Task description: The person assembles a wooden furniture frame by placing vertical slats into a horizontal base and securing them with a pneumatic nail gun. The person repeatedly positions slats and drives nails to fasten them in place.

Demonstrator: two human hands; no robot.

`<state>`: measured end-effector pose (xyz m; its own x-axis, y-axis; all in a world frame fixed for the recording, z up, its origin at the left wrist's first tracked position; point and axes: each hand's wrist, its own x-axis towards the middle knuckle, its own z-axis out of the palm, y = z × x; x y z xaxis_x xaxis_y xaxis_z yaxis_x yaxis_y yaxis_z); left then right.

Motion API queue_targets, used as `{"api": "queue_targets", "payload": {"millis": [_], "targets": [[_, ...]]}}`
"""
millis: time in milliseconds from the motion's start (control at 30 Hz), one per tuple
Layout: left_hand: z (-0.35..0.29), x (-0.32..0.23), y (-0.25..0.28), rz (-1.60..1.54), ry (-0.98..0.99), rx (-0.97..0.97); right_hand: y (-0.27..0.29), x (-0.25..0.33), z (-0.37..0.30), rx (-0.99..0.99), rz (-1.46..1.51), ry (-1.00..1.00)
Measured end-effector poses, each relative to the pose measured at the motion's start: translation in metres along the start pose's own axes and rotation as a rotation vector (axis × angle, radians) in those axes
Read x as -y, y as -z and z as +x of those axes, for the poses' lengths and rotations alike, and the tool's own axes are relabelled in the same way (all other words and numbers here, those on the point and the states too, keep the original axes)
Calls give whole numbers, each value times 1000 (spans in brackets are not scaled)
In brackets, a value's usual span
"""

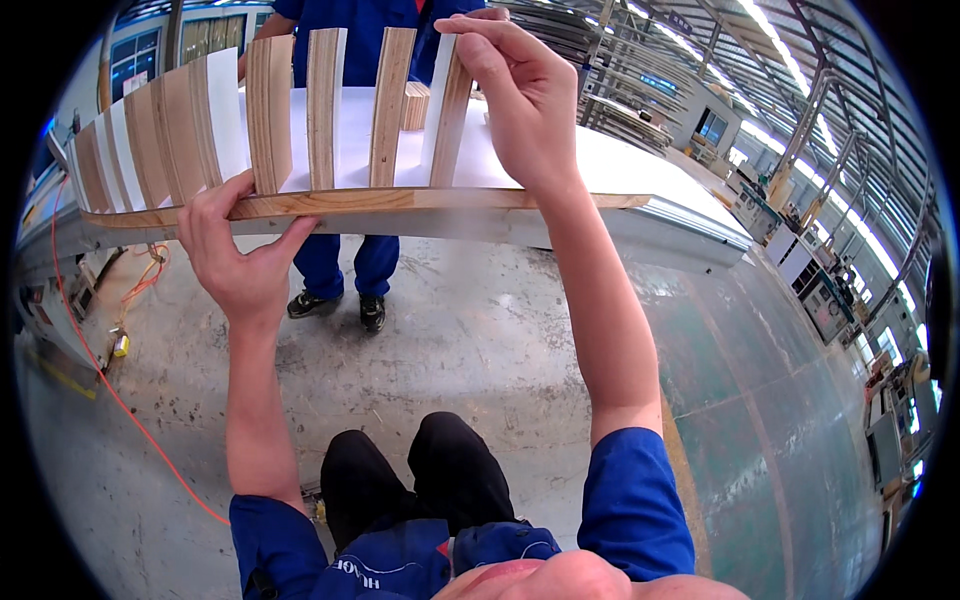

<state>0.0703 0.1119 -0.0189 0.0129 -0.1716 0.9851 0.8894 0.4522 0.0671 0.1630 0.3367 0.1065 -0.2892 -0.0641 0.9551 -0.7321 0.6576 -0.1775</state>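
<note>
A long, light wooden strip [400, 202] runs along the near edge of the white-topped table. Several upright plywood pieces [325, 110] with white faces stand in a row along it, spaced apart at the right and closely overlapping at the left. My left hand [240, 255] is closed around the strip, fingers over its top by the foot of one upright and thumb at its front. With thumb and fingers, my right hand [525, 100] pinches the top of the rightmost plywood slat [450, 120], which leans slightly. Its far fingertips are partly hidden.
Across the white table [600, 160], a person in blue workwear [350, 45] stands facing me. A small wood block [415, 105] lies on the tabletop. An orange hose [120, 400] trails over the floor at left. Stacked sheets on racks [590, 70] stand behind, machinery [820, 290] at right.
</note>
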Motion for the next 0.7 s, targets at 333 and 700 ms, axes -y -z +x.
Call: {"api": "queue_targets", "payload": {"millis": [333, 700], "targets": [[-3, 2, -1, -8, 4, 1, -9, 16, -4, -21, 221, -166], [2, 9, 8, 26, -51, 54, -27, 12, 1, -96, 162, -132]]}}
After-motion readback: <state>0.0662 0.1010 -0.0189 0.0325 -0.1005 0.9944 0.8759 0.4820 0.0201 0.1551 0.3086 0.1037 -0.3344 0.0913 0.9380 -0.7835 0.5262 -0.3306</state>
